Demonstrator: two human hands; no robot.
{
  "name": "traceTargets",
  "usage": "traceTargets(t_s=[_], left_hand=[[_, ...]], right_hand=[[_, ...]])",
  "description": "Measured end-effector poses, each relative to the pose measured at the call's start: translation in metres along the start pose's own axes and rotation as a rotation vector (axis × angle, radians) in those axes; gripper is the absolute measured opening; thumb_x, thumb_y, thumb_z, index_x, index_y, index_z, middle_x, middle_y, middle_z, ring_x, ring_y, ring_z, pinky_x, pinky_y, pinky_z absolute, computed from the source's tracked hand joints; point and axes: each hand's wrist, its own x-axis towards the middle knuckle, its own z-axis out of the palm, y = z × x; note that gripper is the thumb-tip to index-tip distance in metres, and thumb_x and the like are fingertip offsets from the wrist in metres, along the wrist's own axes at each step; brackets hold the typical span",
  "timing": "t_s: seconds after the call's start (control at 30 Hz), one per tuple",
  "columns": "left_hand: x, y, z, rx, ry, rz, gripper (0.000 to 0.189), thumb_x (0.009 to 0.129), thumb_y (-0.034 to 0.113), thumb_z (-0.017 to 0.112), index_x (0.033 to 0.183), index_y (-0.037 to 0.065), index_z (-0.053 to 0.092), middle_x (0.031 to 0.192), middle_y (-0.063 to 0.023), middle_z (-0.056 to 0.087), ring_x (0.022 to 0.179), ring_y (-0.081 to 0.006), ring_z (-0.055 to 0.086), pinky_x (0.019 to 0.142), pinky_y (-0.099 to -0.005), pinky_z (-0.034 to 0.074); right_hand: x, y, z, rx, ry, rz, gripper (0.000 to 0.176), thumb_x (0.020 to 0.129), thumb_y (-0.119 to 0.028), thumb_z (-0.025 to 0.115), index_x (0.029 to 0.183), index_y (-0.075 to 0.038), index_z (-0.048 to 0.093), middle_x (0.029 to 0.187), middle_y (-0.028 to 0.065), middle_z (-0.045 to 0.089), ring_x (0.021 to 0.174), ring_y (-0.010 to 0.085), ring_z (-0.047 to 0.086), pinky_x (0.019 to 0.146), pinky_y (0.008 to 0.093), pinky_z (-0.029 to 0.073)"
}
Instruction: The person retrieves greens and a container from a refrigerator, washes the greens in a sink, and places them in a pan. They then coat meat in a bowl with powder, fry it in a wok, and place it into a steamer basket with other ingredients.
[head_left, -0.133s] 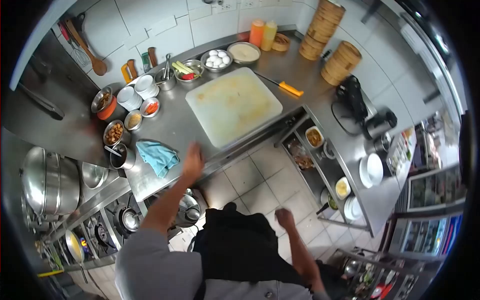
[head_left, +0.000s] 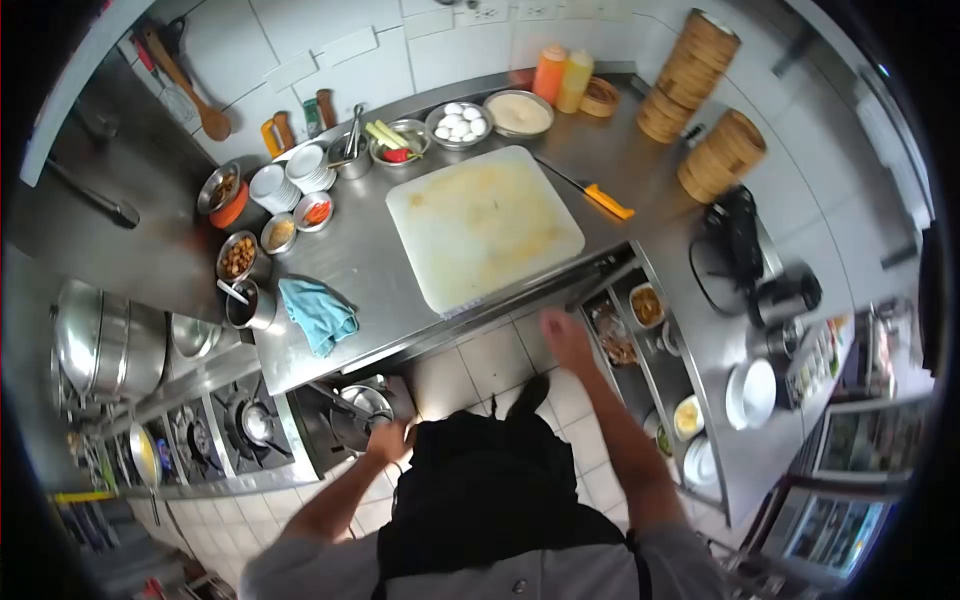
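Observation:
My left hand (head_left: 388, 440) hangs low by my black apron (head_left: 490, 490), nearest to a metal pot (head_left: 366, 405) below the counter. Its fingers are too small and blurred to read. Reaching forward over the floor, my right hand (head_left: 566, 338) is smeared by motion; no object shows in it. Ahead of it, a stained white cutting board (head_left: 485, 230) lies on the steel counter (head_left: 350, 245). A knife with an orange handle (head_left: 608, 202) rests beyond the board's right side. A blue cloth (head_left: 318, 315) lies crumpled near the counter's left front edge.
Bowls of eggs (head_left: 460, 125), vegetables (head_left: 398, 143) and sauce (head_left: 519, 113) line the back. Bamboo steamers (head_left: 722, 157) stand at right, above a shelved side counter (head_left: 735, 460). Gas burners (head_left: 253, 424) and a large steamer pot (head_left: 110, 345) are at left.
My left hand has dropped back from the counter's front edge to beside my body. My right hand has swung forward. The whole view has shifted slightly, and a dark shoe now shows ahead of the apron.

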Motion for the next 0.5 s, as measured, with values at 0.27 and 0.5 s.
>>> traceTargets(t_s=[0.27, 0.5], left_hand=[[-0.176, 0.143, 0.147, -1.228, -0.079, -1.425, 0.055, 0.086, 0.038, 0.068, 0.13, 0.008, 0.054, 0.116, -0.0143, 0.064, 0.094, -0.028, 0.069, 0.08, -0.0468, 0.053], [-0.1, 0.205, 0.205, -1.396, 0.318, -1.069, 0.037, 0.089, 0.025, 0.063, 0.116, 0.001, 0.059, 0.096, -0.0127, 0.067, 0.077, -0.0241, 0.07, 0.057, -0.0334, 0.053]], right_hand=[[0.253, -0.019, 0.068, 0.073, -0.661, -0.462, 0.028, 0.092, -0.019, 0.057, 0.112, -0.001, 0.063, 0.111, 0.0182, 0.066, 0.104, 0.0354, 0.061, 0.09, 0.0395, 0.049], [-0.049, -0.03, 0.001, 0.701, -1.107, -0.828, 0.015, 0.08, -0.013, 0.055, 0.069, -0.002, 0.055, 0.069, 0.0187, 0.059, 0.066, 0.0383, 0.058, 0.06, 0.0438, 0.045]])
